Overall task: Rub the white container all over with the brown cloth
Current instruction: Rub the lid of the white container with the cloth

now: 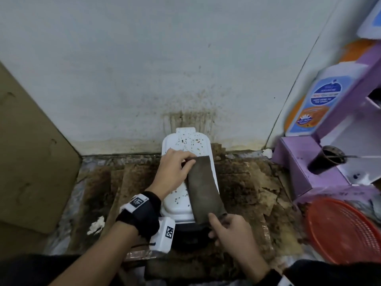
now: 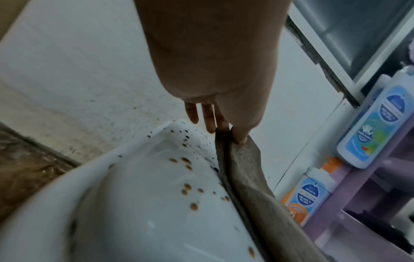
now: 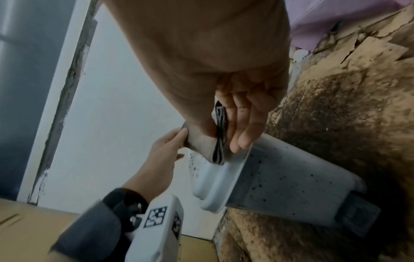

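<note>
The white container (image 1: 185, 141) stands on the stained surface against the wall, its lid (image 2: 139, 203) speckled with brown spots. A folded brown cloth (image 1: 203, 188) lies lengthwise along the right side of the lid. My left hand (image 1: 175, 168) pinches the cloth's far end (image 2: 237, 148) between thumb and fingers. My right hand (image 1: 228, 228) grips the near end (image 3: 218, 138) at the container's front edge. In the right wrist view the container's spotted side wall (image 3: 291, 180) shows below the lid rim.
A purple shelf unit (image 1: 309, 162) with bottles (image 1: 321, 100) stands at the right. An orange-red basket (image 1: 342, 230) sits front right. Brown cardboard (image 1: 31, 151) leans at the left. A dark cup (image 1: 327, 159) rests on the purple ledge. Torn, stained paper (image 1: 257, 182) covers the surface.
</note>
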The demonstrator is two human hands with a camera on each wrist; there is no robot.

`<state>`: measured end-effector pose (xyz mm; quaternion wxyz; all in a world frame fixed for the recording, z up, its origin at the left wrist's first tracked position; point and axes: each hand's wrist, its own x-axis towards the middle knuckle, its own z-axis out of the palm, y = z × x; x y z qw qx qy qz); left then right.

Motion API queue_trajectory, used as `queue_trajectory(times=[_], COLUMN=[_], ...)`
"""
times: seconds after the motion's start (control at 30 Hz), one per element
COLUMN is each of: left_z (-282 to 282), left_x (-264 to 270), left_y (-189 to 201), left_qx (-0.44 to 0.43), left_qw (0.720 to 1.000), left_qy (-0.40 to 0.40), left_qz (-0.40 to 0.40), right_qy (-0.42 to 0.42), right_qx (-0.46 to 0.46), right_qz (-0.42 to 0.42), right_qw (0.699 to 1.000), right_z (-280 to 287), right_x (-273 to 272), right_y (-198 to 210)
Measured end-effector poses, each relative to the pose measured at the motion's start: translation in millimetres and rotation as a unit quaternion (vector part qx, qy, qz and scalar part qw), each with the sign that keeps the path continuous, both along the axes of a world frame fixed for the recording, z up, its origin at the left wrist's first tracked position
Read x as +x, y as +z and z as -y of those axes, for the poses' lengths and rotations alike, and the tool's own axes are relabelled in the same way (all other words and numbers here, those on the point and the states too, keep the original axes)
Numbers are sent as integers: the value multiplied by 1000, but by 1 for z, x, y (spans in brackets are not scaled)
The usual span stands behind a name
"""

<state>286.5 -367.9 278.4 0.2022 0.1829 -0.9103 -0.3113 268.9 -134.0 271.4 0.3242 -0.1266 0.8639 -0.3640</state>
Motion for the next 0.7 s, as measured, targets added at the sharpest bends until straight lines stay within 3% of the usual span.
queue_trajectory(times=[0.1,0.2,0.33,0.43,0.5,0.7], left_z=[1,0,2,0,-7,-25], left_x=[-8,1,32,62,79,101], left_y=[-2,-5,-11,-21,-31,-56], left_qx=[-34,-44,-13,64,133,300], left_qw=[998,997,996,992,984,946], left_qy=[-1,9,67,98,102,76], left_qz=[43,69,54,54,59,93], right_qy=[64,95,102,100,125,288], right_qx=[62,141,132,60,-34,-32], right_qz=[-25,-129,-218,-304,-381,-408], right_qw=[996,977,962,945,916,866], right_z=[-1,-2,8,27,41,65], right_x=[3,2,-6,-19,-24,-30], right_y=[-2,17,44,33,17,-26])
